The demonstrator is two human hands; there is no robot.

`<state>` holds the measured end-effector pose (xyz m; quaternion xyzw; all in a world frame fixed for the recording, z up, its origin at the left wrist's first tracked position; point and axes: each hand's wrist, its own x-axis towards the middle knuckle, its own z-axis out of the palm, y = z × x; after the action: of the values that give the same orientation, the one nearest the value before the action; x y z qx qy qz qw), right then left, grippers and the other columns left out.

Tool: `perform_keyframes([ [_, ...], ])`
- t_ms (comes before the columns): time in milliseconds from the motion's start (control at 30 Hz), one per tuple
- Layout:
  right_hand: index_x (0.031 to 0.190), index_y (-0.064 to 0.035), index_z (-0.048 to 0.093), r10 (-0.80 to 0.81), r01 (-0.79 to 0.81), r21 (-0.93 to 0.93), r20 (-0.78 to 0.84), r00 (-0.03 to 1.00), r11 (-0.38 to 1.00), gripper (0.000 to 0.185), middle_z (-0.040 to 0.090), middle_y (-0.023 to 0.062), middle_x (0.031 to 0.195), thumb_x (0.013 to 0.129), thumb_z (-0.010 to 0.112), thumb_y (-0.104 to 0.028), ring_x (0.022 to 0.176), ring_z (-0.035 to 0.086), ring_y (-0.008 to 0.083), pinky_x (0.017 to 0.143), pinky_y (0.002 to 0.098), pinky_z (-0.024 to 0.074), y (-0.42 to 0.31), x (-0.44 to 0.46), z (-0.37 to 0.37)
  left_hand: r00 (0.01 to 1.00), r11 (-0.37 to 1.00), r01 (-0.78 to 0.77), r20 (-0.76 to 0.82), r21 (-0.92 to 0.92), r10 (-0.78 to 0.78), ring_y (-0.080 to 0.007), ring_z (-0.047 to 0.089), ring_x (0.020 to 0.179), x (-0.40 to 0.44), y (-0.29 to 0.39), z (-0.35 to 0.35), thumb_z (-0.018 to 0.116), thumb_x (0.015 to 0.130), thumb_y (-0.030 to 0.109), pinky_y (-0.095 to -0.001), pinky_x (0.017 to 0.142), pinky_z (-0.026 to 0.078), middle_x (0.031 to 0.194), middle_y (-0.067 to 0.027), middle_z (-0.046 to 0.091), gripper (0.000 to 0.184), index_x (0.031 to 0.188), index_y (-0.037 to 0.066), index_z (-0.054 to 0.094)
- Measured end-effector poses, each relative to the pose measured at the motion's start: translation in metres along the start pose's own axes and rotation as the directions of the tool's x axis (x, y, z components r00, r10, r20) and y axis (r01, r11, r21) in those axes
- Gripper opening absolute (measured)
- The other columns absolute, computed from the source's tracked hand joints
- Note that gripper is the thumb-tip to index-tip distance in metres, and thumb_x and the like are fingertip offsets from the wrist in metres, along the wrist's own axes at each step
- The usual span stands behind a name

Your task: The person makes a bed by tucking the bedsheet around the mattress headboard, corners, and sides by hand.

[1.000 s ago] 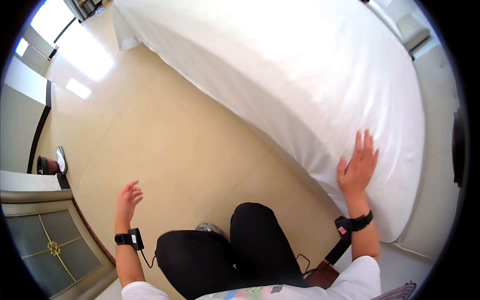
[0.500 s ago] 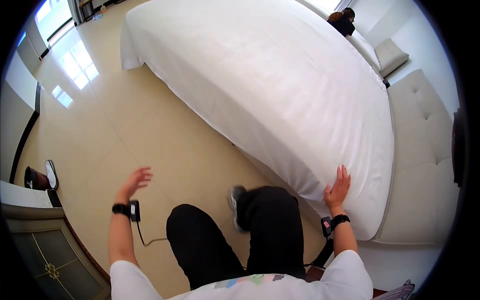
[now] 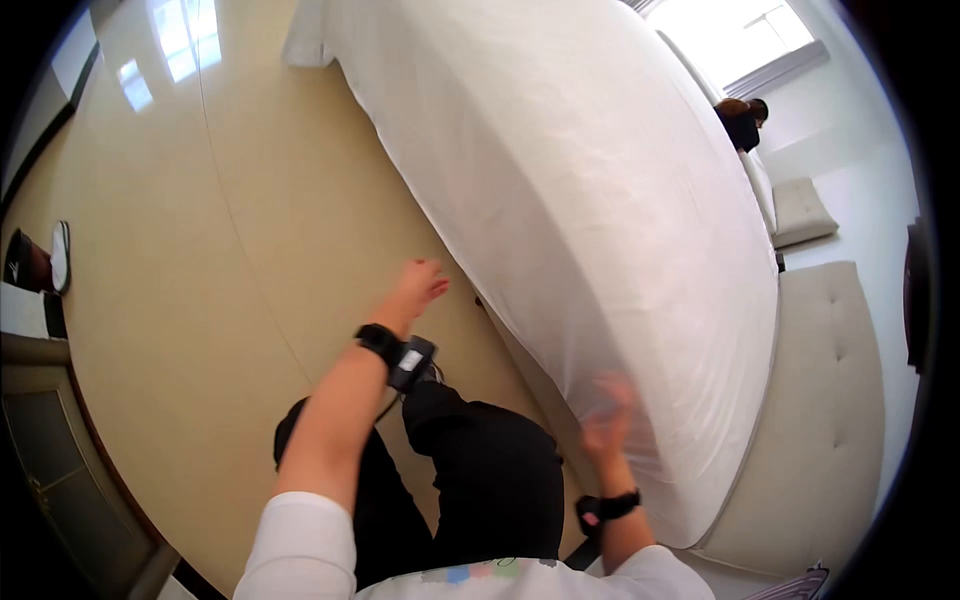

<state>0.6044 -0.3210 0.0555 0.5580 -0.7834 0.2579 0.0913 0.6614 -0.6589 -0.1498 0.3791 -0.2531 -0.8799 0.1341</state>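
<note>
A large white sheet (image 3: 560, 200) covers the bed and hangs down over its near side. My right hand (image 3: 612, 418), blurred by motion, is at the drape near the headboard end, fingers stretched upward. Whether it presses on the cloth I cannot tell. My left hand (image 3: 424, 284) hovers over the floor beside the sheet's lower edge, holding nothing, its fingers loosely bent and apart. Each wrist carries a black strap with a small box; the left box (image 3: 411, 362) shows clearly.
The padded headboard (image 3: 810, 390) stands to the right. Across the bed another person (image 3: 742, 124) bends low below a window (image 3: 735, 40). Glossy tiled floor (image 3: 200, 300) stretches left, with a dark cabinet (image 3: 75, 470) and a slipper (image 3: 61, 257) at its edge.
My left hand has swung right, toward the bed's side. The right hand has slid off the bed's top onto the hanging side of the sheet. My view has shifted and turned.
</note>
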Motion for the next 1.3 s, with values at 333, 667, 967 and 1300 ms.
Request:
perform_keyframes([
  [333,0.135,-0.0082,0.043,-0.022,-0.081,0.148,0.587,0.81,0.986,0.065,0.037,0.0135,0.145,0.073,0.053,0.006,0.131,0.039,0.033,0.106,0.0421,0.036,0.021,0.054,0.184,0.999,0.984,-0.015,0.037,0.176,0.009,-0.0136,0.054,0.076,0.053,-0.104,0.021,0.063,0.086,0.026,-0.0326,0.063,0.044,0.091,-0.0044,0.059,0.042,0.12,0.004,0.054],
  [667,0.144,-0.001,0.025,0.146,-0.221,0.098,0.493,0.858,0.97,0.072,0.026,0.0202,0.15,0.077,0.052,0.002,0.137,0.03,0.0363,0.109,0.0398,0.0316,0.041,0.046,0.199,0.917,0.82,-0.305,-0.082,0.485,0.39,-0.023,0.06,0.064,0.053,-0.109,0.022,0.063,0.082,0.018,-0.0363,0.063,0.048,0.07,-0.0117,0.064,0.023,0.093,-0.002,0.063],
  [967,0.145,-0.0048,0.025,0.344,-0.293,-0.182,0.44,0.829,0.939,0.07,0.032,0.0194,0.147,0.08,0.048,0.0,0.131,0.039,0.0357,0.102,0.0403,0.0399,0.056,0.021,0.203,0.873,0.825,-0.307,-0.205,0.474,0.443,-0.0234,0.062,0.067,0.023,-0.043,0.065,0.062,0.083,0.024,-0.0348,0.064,0.049,0.075,-0.0126,0.062,0.025,0.086,0.0,0.06],
  [1300,0.144,-0.0037,0.029,0.372,-0.33,-0.186,0.275,0.887,0.925,0.059,0.046,0.0206,0.137,0.087,0.045,-0.007,0.119,0.05,0.0354,0.095,0.0396,0.0442,0.055,0.027,0.203,0.989,1.0,-0.008,0.145,-0.014,0.01,-0.0199,0.064,0.076,0.006,-0.027,0.083,0.055,0.084,0.02,-0.0318,0.072,0.055,0.088,-0.0124,0.064,0.029,0.096,-0.006,0.059],
])
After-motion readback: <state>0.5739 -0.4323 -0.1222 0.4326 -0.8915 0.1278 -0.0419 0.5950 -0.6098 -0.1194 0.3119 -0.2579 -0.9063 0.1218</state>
